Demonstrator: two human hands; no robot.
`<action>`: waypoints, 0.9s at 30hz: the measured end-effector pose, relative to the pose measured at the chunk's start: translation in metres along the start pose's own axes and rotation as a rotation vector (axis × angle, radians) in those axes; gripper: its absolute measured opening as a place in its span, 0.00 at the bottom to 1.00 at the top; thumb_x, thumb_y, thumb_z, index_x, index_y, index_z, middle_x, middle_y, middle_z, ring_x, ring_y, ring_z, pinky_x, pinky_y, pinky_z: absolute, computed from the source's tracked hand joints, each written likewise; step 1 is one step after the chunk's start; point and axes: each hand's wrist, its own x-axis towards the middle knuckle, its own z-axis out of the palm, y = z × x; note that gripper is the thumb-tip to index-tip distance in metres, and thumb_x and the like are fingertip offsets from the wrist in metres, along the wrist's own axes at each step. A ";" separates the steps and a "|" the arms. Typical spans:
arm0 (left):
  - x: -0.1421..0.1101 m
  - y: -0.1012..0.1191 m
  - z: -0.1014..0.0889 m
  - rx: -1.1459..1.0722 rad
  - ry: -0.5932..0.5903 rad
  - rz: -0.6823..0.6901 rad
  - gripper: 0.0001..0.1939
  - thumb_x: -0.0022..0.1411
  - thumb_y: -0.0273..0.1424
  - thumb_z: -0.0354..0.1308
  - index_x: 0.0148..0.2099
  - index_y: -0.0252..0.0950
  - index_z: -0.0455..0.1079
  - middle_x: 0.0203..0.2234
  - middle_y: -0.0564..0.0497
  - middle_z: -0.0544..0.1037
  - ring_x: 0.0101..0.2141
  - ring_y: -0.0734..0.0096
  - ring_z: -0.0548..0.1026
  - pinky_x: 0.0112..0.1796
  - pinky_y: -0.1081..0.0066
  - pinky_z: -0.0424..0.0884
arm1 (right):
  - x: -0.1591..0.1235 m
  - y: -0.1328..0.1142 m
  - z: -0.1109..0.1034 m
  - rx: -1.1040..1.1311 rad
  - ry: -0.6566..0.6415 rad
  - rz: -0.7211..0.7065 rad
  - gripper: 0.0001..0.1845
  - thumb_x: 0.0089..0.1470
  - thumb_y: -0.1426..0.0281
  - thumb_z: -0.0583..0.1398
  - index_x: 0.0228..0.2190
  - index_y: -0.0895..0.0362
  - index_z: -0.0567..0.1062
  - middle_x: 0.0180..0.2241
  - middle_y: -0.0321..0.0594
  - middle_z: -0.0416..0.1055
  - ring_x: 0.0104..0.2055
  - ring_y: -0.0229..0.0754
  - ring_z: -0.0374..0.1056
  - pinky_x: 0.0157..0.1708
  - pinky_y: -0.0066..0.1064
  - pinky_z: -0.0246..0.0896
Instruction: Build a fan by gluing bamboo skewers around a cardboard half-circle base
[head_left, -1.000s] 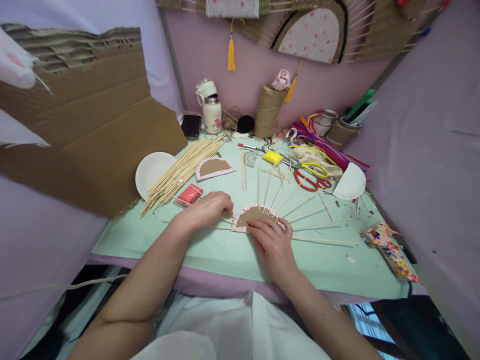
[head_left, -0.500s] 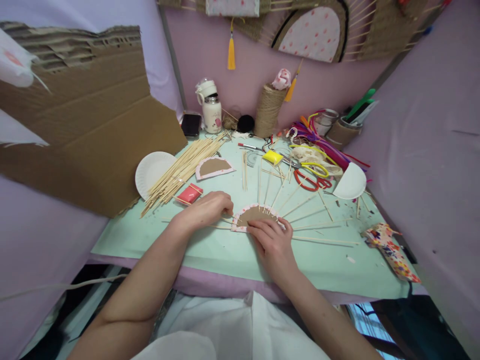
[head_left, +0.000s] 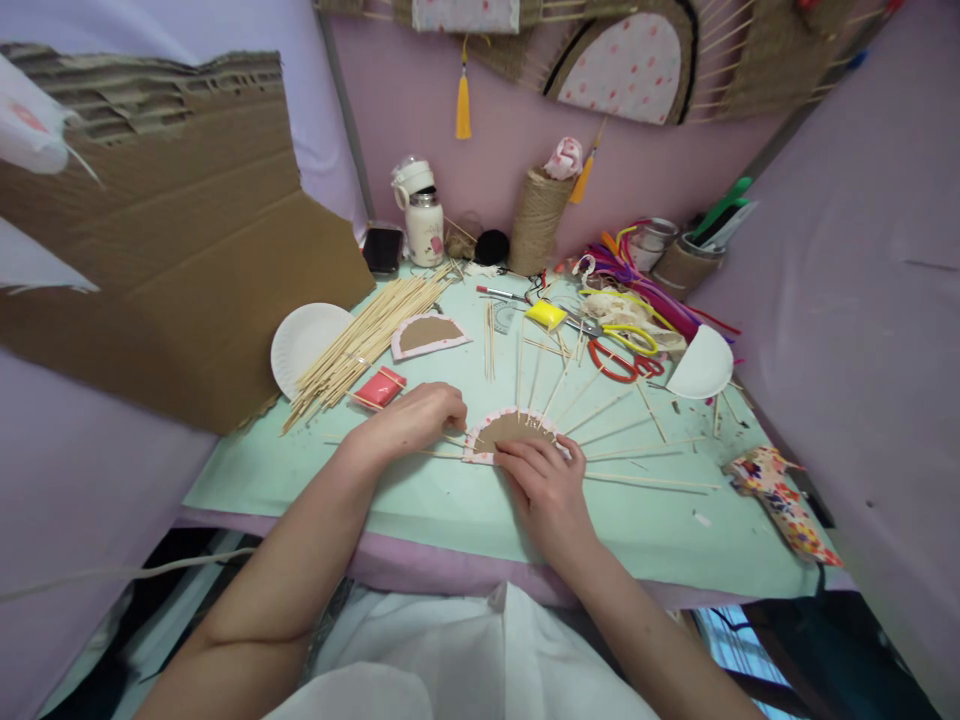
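Observation:
A cardboard half-circle (head_left: 499, 432) with a pink-and-white fabric rim lies on the table near its front edge. Several thin wooden sticks (head_left: 596, 410) fan out from its curved rim, mostly to the right and back. My left hand (head_left: 431, 408) is closed in a pinch at the half-circle's left end, on a wooden stick (head_left: 454, 440) that runs onto the cardboard; the fingertips are partly hidden. Across the right part of the half-circle rest the bent fingers of my right hand (head_left: 544, 480), holding it against the table.
Behind my left hand are a red packet (head_left: 379, 388), a stick bundle (head_left: 375, 335), a paper plate (head_left: 304, 345) and a second half-circle (head_left: 429, 335). Red-handled scissors (head_left: 615, 360), a yellow packet (head_left: 545, 316) and a folded plate (head_left: 701, 365) lie at right. A twine roll (head_left: 538, 225) stands behind.

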 end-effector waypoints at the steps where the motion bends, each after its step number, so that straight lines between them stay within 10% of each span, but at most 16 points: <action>1: 0.000 0.000 0.000 0.001 0.000 0.000 0.11 0.55 0.22 0.49 0.28 0.35 0.72 0.28 0.50 0.72 0.32 0.68 0.67 0.34 0.70 0.60 | 0.000 0.000 0.000 -0.003 -0.002 -0.002 0.11 0.63 0.76 0.56 0.40 0.51 0.76 0.43 0.35 0.79 0.46 0.41 0.70 0.57 0.44 0.42; 27: 0.000 -0.002 0.002 0.003 0.005 0.008 0.11 0.55 0.22 0.49 0.28 0.35 0.72 0.28 0.50 0.72 0.32 0.68 0.67 0.35 0.69 0.61 | 0.000 0.000 0.000 -0.038 -0.006 -0.007 0.12 0.63 0.76 0.56 0.40 0.50 0.77 0.43 0.35 0.79 0.46 0.40 0.71 0.57 0.43 0.43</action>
